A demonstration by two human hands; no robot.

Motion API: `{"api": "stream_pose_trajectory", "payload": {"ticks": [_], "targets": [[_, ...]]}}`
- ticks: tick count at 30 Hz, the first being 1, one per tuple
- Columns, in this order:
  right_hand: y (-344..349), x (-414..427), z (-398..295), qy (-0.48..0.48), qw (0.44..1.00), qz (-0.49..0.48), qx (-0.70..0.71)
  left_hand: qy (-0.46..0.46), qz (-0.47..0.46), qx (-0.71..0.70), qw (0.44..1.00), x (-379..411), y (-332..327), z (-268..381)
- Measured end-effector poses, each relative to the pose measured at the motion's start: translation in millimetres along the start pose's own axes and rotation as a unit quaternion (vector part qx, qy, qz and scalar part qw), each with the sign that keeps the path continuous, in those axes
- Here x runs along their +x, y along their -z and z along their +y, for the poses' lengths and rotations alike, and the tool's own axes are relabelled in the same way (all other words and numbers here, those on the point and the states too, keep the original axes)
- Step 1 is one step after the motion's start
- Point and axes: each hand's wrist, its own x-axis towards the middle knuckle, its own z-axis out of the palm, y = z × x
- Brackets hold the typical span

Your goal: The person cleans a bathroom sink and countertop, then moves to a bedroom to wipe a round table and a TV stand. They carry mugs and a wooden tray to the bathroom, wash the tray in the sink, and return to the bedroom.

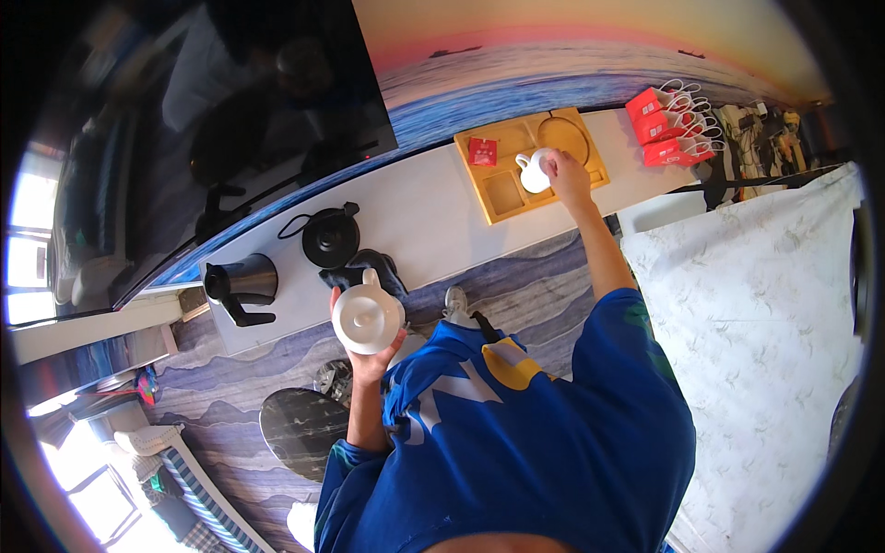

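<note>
A white lidded teapot (367, 319) rests in my left hand (377, 359), whose fingers and thumb wrap its sides, low in front of the counter. Farther right, my right hand (568, 178) grips a white cup (534, 173) with a handle, over a wooden compartment tray (505, 202). A red packet (482, 152) lies in the tray's upper left compartment. Whether the cup touches the tray cannot be told. Behind the teapot lies a dark cloth (377, 266), beside a black-lidded kettle (330, 237).
On the long white counter (422, 200), a steel jug with a black handle (252, 280) stands at the left and several red paper bags (667, 128) at the right. A large dark screen (276, 90) overhangs the left part. A round dark stool (304, 432) is at lower left.
</note>
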Motion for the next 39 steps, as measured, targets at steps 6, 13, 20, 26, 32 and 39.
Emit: {"api": "stream_pose_trajectory", "payload": {"ticks": [6, 13, 20, 26, 32, 39], "targets": [[4, 0, -4, 0.026, 0.998, 0.043, 0.022, 0.003, 0.026, 0.0, 1.0, -2, -4, -3], [11, 1, -13, 0.074, 0.995, 0.031, -0.06, -0.006, 0.041, 0.016, 0.999, -6, -3, -2], [-9, 17, -9, 0.013, 0.984, -0.158, -0.081, 0.0, 0.078, -0.016, 0.997, -12, -10, 11], [-13, 23, -7, 0.02, 0.985, -0.157, -0.069, -0.007, 0.124, -0.002, 0.992, -23, -8, -4], [0, 25, -12, 0.022, 0.982, -0.181, -0.055, -0.016, 0.174, 0.001, 0.985, -35, -13, -5], [36, 15, -21, 0.189, 0.979, -0.077, -0.002, -0.05, 0.252, -0.016, 0.966, -72, -2, 11]]}}
